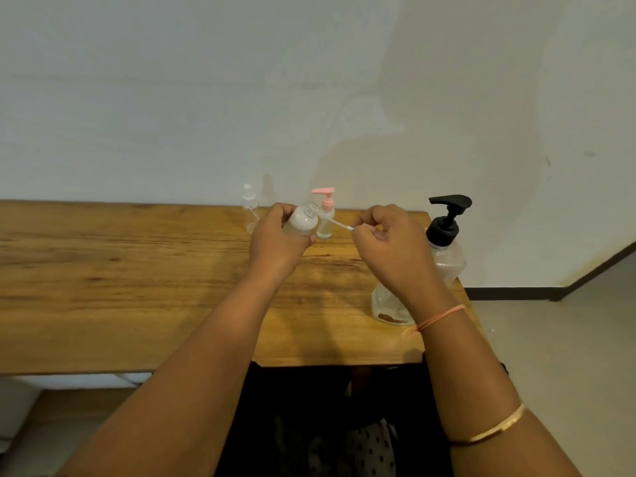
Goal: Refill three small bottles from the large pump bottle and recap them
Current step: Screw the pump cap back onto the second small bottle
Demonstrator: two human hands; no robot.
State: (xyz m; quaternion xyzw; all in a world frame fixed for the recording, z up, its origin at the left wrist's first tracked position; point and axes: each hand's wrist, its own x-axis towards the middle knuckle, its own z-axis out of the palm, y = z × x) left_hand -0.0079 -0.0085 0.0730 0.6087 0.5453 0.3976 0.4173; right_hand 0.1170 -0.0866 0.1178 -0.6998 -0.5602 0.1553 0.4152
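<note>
Small bottle [303, 220]: held in the air above the far part of the table [103, 287], tilted, its open neck turned toward the camera.
Left grip: the left hand [275, 242] wraps the bottle's body from below and behind, fingers curled round it; only the white shoulder and neck stick out.
Right grip: the right hand [385, 242] is curled, fingertips pinching one end of a thin white tube [339, 224]; the tube's other end reaches just beside the bottle's neck. Whatever else the fist holds is hidden.
Open room: broad bare wood stretches left of the hands; to the right the table's edge is near, with floor [568, 339] beyond.
Pink-pump bottle [326, 223]: upright just behind the held bottle, capped, pale liquid inside.
Clear bottle [248, 201]: upright at the far edge by the wall, left of the hands; contents cannot be told.
Large pump bottle [447, 256]: black pump, upright at the right edge, behind the right hand; fill level unclear.
Plastic bag [389, 301]: crumpled, clear, lying under the right wrist.
</note>
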